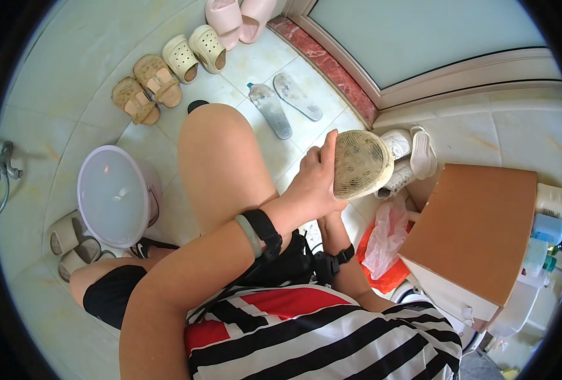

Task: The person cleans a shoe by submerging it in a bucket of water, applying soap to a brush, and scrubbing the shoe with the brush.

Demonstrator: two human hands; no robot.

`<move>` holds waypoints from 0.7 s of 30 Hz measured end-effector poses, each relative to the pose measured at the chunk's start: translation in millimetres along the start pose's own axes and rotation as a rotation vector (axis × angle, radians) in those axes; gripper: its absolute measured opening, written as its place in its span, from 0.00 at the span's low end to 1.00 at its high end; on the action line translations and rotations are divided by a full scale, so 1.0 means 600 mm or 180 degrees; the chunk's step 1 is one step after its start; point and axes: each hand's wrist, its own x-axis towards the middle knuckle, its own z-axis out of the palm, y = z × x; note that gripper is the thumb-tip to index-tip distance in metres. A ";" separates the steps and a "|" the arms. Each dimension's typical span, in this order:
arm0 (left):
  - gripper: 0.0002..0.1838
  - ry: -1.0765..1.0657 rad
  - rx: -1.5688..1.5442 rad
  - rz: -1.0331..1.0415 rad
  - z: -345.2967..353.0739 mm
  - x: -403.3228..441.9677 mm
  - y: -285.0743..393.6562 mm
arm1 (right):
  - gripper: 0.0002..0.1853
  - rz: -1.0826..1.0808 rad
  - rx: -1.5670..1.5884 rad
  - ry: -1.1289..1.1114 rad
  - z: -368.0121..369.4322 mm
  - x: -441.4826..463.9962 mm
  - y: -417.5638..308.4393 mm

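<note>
A shoe (360, 166) with a dirty, ridged sole is held up in front of me, its sole turned toward the camera. My left hand (316, 177) is closed round the shoe's near end. Just below it, my right hand (332, 218) is mostly hidden behind the left, so its fingers and grip cannot be made out. Beyond my knee, two loose insoles (270, 111) (298, 97) lie on the tiled floor.
A whitish bucket (114, 196) stands at the left. Slippers and clogs (181, 58) line the upper left wall. White shoes (422, 152) rest beyond the held shoe. At the right are plastic bags (385, 244) and a brown-topped cabinet (471, 228).
</note>
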 end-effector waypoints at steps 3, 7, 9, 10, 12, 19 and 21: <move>0.62 0.0065 -0.0034 -0.0039 0.000 0.002 0.002 | 0.25 0.0150 0.0238 -0.0028 -0.002 0.000 0.002; 0.63 0.0293 -0.0313 0.0073 -0.012 0.007 0.004 | 0.26 0.0462 0.0048 -0.0203 -0.013 -0.014 -0.006; 0.62 0.0698 -0.0383 0.0357 -0.008 0.009 -0.003 | 0.27 0.0758 -0.0453 -0.0374 -0.031 -0.020 -0.021; 0.62 0.0687 -0.0439 0.0308 -0.010 0.011 -0.001 | 0.27 0.1003 -0.0538 -0.0387 -0.036 -0.021 -0.034; 0.61 0.0709 -0.0397 0.0321 -0.013 0.010 0.004 | 0.26 0.1192 -0.0642 -0.0342 -0.047 -0.016 -0.064; 0.60 0.0388 -0.0607 0.0434 -0.015 0.007 0.004 | 0.22 0.1516 -0.1866 -0.1491 -0.045 -0.007 -0.125; 0.60 0.0329 -0.0717 0.0403 -0.013 0.008 0.004 | 0.19 0.0475 -0.2968 -0.1070 -0.033 0.000 -0.118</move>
